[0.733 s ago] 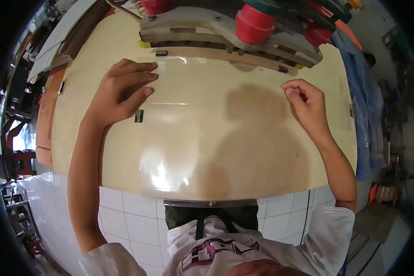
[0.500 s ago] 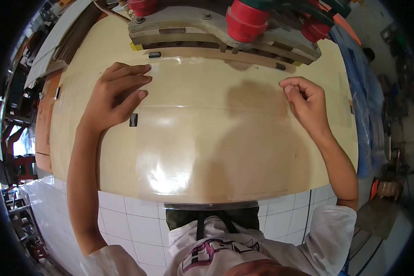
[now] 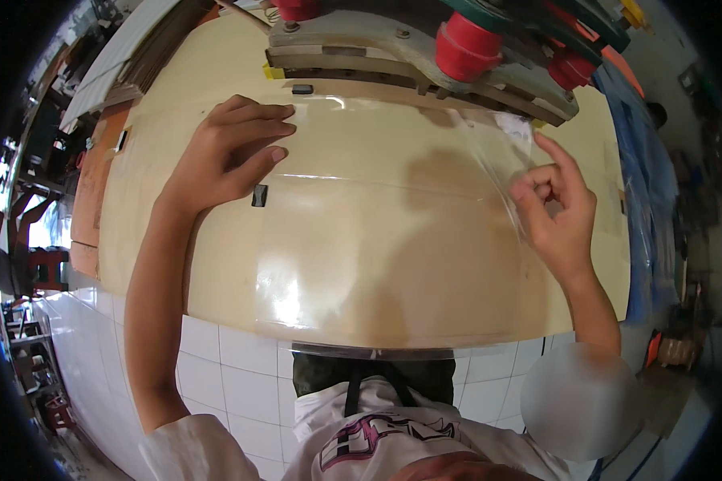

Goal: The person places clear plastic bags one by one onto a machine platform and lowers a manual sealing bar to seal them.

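A clear plastic sheet (image 3: 329,240) lies across the cream tabletop, its surface shiny with reflections. My left hand (image 3: 233,152) is open at the sheet's upper left, fingers stretched toward it. On the right, my right hand (image 3: 560,200) closes thumb and curled fingers at the sheet's right edge, which is raised and creased. Its index finger points up toward a crumpled, bright corner. One small black block (image 3: 260,196) sits just below my left hand, and another black block (image 3: 302,89) lies beyond its fingertips.
A heavy metal press bar (image 3: 425,56) with red fittings spans the table's far side. Stacked sheets (image 3: 124,68) stand at the far left. Blue plastic (image 3: 654,216) hangs along the right edge of the cream table (image 3: 217,264).
My right hand has moved toward me, its index finger now extended, and the sheet's right edge has lifted and creased. My left hand keeps its open shape. The whole view has shifted slightly.
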`<state>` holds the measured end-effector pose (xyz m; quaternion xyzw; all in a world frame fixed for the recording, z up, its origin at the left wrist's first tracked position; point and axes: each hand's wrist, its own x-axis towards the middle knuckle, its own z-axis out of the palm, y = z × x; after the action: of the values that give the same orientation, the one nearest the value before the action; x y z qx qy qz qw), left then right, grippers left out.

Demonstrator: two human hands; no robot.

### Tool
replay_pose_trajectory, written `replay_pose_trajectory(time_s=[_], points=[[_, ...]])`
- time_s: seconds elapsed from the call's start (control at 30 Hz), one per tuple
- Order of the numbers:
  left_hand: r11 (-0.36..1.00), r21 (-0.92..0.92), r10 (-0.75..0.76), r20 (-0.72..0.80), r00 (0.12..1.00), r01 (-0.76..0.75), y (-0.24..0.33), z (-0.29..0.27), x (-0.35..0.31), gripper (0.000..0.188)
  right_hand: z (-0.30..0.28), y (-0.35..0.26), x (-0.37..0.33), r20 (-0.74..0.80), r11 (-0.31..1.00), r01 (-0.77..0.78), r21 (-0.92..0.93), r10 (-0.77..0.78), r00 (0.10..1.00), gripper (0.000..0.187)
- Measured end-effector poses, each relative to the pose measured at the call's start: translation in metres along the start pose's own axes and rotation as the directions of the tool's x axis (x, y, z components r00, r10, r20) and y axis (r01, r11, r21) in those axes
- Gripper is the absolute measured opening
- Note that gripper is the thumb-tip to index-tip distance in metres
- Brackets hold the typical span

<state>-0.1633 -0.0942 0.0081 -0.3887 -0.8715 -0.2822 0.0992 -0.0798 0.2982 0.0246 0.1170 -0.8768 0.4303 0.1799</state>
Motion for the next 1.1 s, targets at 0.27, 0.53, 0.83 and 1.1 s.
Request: replay_pose_trajectory(time_s=[0.27, 0.53, 0.83, 1.1], points=[[0.996, 0.021, 0.087, -0.096, 0.992, -0.085, -0.003, 0.0, 0.001, 0.025, -0.009, -0.023, -0.013, 0.167, 0.646, 0.694, -0.319, -0.682, 0.712, 0.031], [0.999, -0.042, 0.003, -0.048, 0.999, -0.005, -0.006, 0.002, -0.007, 0.028, -0.009, -0.013, -0.022, 0.07, 0.572, 0.785, -0.236, -0.796, 0.601, 0.032], [0.998, -0.054, -0.013, -0.035, 0.999, 0.011, -0.004, 0.002, -0.006, 0.027, 0.001, -0.017, -0.019, -0.111, 0.993, 0.088, 0.075, -0.079, 0.991, 0.021], [0.999, -0.041, -0.005, -0.046, 0.999, 0.003, -0.004, 0.001, -0.005, 0.026, 0.004, 0.007, 0.0, 0.026, 0.888, -0.331, 0.319, 0.341, 0.94, 0.032]])
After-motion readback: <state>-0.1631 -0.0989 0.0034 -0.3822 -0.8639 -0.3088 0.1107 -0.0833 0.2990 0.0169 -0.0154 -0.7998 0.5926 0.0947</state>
